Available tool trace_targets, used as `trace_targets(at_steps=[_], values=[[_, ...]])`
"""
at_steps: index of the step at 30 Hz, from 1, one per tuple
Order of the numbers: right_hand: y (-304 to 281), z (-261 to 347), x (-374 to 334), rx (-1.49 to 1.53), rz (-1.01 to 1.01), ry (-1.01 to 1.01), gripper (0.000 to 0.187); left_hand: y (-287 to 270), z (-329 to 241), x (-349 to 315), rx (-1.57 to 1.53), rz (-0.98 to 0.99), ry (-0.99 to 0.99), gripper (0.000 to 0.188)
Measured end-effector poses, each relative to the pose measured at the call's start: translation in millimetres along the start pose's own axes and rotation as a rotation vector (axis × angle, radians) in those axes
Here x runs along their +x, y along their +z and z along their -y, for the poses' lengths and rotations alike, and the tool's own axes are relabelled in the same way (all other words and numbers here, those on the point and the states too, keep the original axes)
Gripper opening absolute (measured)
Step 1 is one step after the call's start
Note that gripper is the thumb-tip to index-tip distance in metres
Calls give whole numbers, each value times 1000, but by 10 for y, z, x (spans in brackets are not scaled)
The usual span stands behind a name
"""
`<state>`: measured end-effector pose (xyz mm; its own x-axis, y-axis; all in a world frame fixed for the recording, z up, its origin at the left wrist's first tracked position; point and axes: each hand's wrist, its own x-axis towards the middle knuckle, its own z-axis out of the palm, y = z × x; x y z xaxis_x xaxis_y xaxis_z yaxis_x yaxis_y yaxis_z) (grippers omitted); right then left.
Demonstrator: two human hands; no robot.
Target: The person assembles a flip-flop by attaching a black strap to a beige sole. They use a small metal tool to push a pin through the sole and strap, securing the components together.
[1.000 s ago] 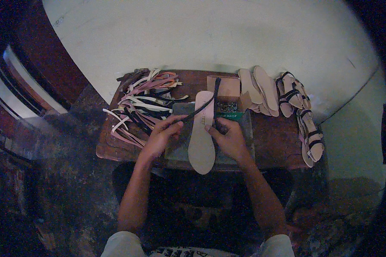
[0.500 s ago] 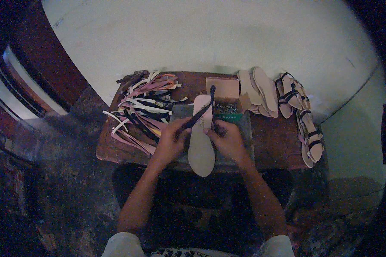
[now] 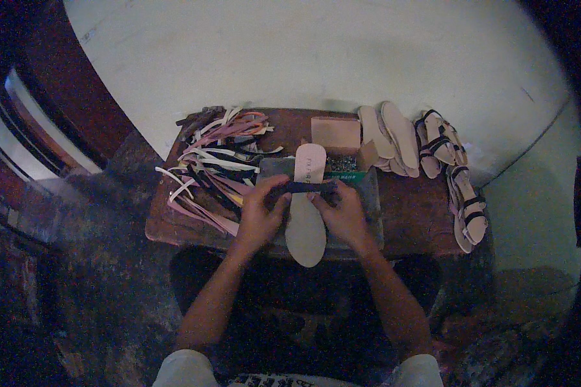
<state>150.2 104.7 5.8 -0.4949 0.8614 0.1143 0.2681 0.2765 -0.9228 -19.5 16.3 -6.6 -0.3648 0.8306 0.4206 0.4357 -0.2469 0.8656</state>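
Note:
A pale sandal sole (image 3: 306,235) lies heel-up lengthwise between my hands, its pinkish printed end pointing away from me. Across its middle runs a black strap (image 3: 311,187), stretched from side to side. My left hand (image 3: 265,205) pinches the strap's left end beside the sole. At the opposite end, my right hand (image 3: 342,205) is closed on the strap, with its thumb touching the sole's right edge. The strap's tips are hidden in my fingers.
Left on the wooden table (image 3: 407,222) lies a heap of strips (image 3: 219,158) in white, pink and black. Behind my right hand stands an open carton (image 3: 337,134) of small metal pieces. Bare soles (image 3: 399,135) and strapped sandals (image 3: 440,145) sit to the right.
The strap's loose end, which pointed away from me, has come down across the sole and into my right hand. The sole has straightened slightly.

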Motion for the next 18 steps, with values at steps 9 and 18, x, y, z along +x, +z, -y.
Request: trace_targets(at_steps=[9,18], values=[[1,68,-28,-130,-59,-262,27,-44,-162,12,-114,51,-301,31],[31,262,-146,-189,-10,-332,38,-77,-53,107,-472,53,-630,33]])
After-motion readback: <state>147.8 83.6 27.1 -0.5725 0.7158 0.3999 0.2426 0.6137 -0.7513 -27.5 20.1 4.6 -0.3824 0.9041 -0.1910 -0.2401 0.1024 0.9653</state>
